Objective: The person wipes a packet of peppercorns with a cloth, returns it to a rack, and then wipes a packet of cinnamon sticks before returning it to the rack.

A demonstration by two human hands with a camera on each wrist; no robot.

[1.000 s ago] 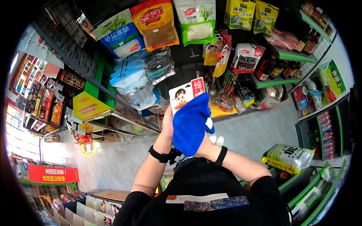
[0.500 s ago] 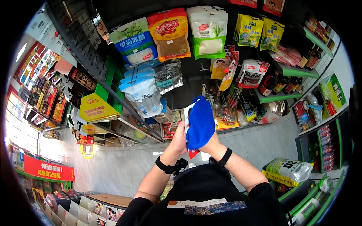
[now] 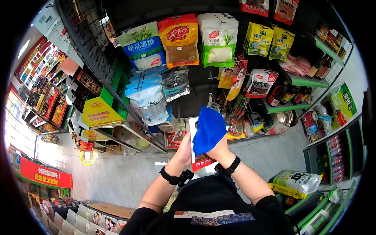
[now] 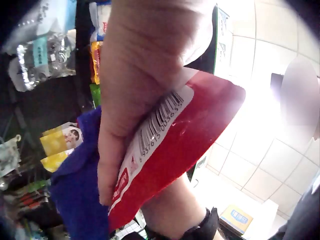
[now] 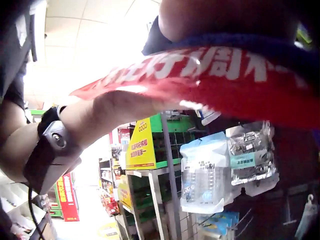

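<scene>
A red and white packet (image 3: pixel 201 162) is held between both hands, mostly covered by a blue cloth (image 3: pixel 210 130). My left hand (image 3: pixel 183 151) grips its left edge; in the left wrist view that hand (image 4: pixel 142 75) has its fingers over the side with the barcode, on the packet's red back (image 4: pixel 185 135). With the cloth bunched in it, my right hand (image 3: pixel 219 150) presses against the packet's front. The right wrist view shows this hand (image 5: pixel 225 17) above the cloth (image 5: pixel 215 41) and the packet's red strip (image 5: pixel 235 92); its fingertips are hidden.
Bagged goods hang beyond the hands: a blue and white bag (image 3: pixel 145 101), an orange bag (image 3: pixel 179 39) and a dark-labelled packet (image 3: pixel 261 83). Bottles (image 3: pixel 277 94) stand on a green-edged shelf at right. A metal rack (image 3: pixel 135 135) is at left, over grey floor tiles (image 3: pixel 117 176).
The packet's printed top showed above the cloth a second ago; now its red lower strip shows below. Both hands have come down, and the cloth has shifted over the packet's front.
</scene>
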